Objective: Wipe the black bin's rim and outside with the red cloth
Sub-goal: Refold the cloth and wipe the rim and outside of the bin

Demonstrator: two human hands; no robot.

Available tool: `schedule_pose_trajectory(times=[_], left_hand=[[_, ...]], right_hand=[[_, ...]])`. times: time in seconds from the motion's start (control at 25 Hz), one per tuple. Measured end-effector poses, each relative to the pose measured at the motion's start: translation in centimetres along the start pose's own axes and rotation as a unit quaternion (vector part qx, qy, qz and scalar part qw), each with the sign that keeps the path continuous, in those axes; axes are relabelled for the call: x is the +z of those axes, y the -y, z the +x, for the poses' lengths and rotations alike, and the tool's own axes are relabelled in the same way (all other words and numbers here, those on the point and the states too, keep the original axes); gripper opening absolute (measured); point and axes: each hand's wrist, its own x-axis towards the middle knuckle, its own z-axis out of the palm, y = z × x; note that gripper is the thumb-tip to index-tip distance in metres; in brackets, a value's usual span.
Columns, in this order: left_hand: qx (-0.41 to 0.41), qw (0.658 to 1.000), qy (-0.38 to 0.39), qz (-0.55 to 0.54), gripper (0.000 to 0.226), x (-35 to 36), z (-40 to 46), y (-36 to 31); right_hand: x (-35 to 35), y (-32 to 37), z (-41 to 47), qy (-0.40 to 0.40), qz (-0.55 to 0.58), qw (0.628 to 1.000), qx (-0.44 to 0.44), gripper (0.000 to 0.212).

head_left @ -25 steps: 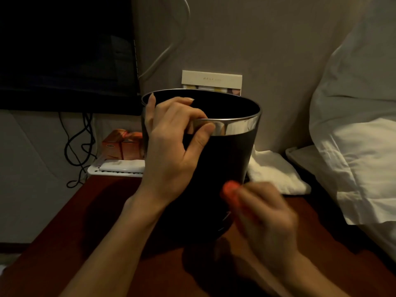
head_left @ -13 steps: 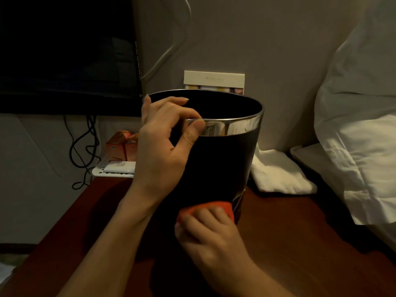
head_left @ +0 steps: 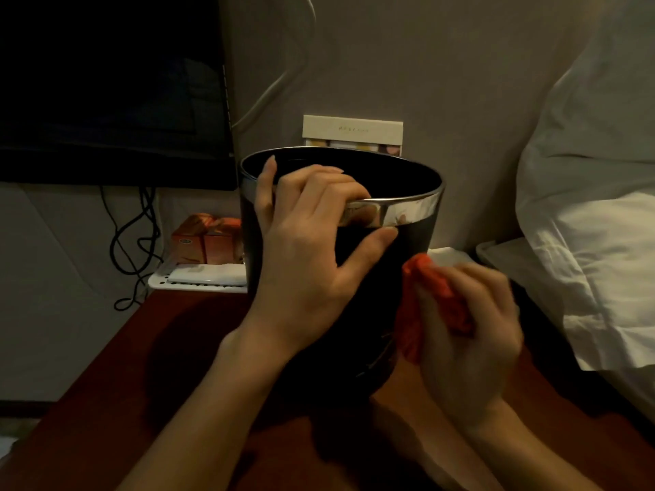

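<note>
The round black bin (head_left: 354, 278) with chrome rim (head_left: 400, 212) stands mid-worktop (head_left: 141, 384). The left hand (head_left: 308, 249) clamps the rim, fingers curled over. The right hand (head_left: 468, 331) presses the bunched red cloth (head_left: 436, 299) against the right wall; overlap strokes, brace firmly.

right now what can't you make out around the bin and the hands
All head view:
- black bin base: hidden by left hand and forearm.
- Right hand and red cloth: motion-blurred, contact with bin unclear.
- Bin's inside: too dark.
- Card print: too small.
</note>
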Motion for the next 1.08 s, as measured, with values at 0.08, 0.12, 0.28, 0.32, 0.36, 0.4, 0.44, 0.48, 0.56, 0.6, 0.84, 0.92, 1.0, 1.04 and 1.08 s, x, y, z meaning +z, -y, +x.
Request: schedule_pose_trajectory(times=[0.08,0.12,0.28,0.32,0.36,0.4,0.44,0.48,0.56,0.6,0.84,0.92,1.0,1.04,1.08], left_hand=[[-0.010,0.999,-0.020,-0.025,0.023,-0.1,0.1,0.5],[-0.019,0.999,-0.032,-0.037,0.018,-0.3,0.2,1.1],[-0.051,0.994,-0.037,-0.087,0.015,-1.3,0.4,2.9],[-0.056,0.994,-0.034,-0.087,0.015,-1.5,0.3,3.0],[-0.059,0.994,-0.033,-0.088,0.015,-1.5,0.3,3.0],[-0.061,0.994,-0.032,-0.090,0.015,-1.6,0.4,3.0],[-0.061,0.993,-0.031,-0.093,0.015,-1.6,0.4,3.1],[-0.060,0.993,-0.030,-0.095,0.015,-1.6,0.5,3.2],[-0.057,0.993,-0.029,-0.100,0.015,-1.7,0.5,3.4],[-0.057,0.993,-0.027,-0.103,0.015,-1.6,0.5,3.5],[-0.079,0.987,-0.011,-0.137,0.016,-2.3,0.3,4.3],[-0.073,0.991,-0.008,-0.111,0.017,-2.4,0.3,3.9],[-0.041,0.998,-0.001,-0.039,0.022,-1.6,0.4,2.1],[-0.029,0.999,0.003,-0.017,0.027,-0.9,0.3,1.0],[-0.026,1.000,0.005,-0.013,0.033,-0.4,0.2,0.1]], right_hand=[[0.7,0.1,-0.8,0.011,0.012,1.000,-0.023,0.018],[1.2,0.2,-2.2,0.056,0.024,0.996,-0.064,0.016],[2.8,-0.2,-7.3,0.267,0.020,0.919,-0.288,0.013],[2.7,-0.3,-6.7,0.278,0.028,0.920,-0.273,0.015],[2.5,-0.3,-5.8,0.261,0.035,0.933,-0.245,0.017],[2.1,-0.2,-4.6,0.225,0.035,0.950,-0.216,0.020],[1.5,-0.1,-3.3,0.183,0.021,0.965,-0.186,0.022],[0.9,-0.2,-2.1,0.141,-0.003,0.977,-0.160,0.022],[0.3,-0.3,-0.6,0.088,-0.040,0.987,-0.128,0.024],[0.4,-0.4,-0.9,0.092,-0.034,0.987,-0.124,0.024],[2.2,-1.5,-7.9,0.304,0.018,0.925,-0.228,0.008],[2.0,-1.4,-6.7,0.258,0.016,0.946,-0.196,0.006],[1.2,-0.9,-4.8,0.180,0.024,0.974,-0.134,0.012],[0.7,-0.9,-3.9,0.145,0.022,0.985,-0.092,0.016],[0.2,-1.2,-2.9,0.116,0.016,0.992,-0.049,0.019]])
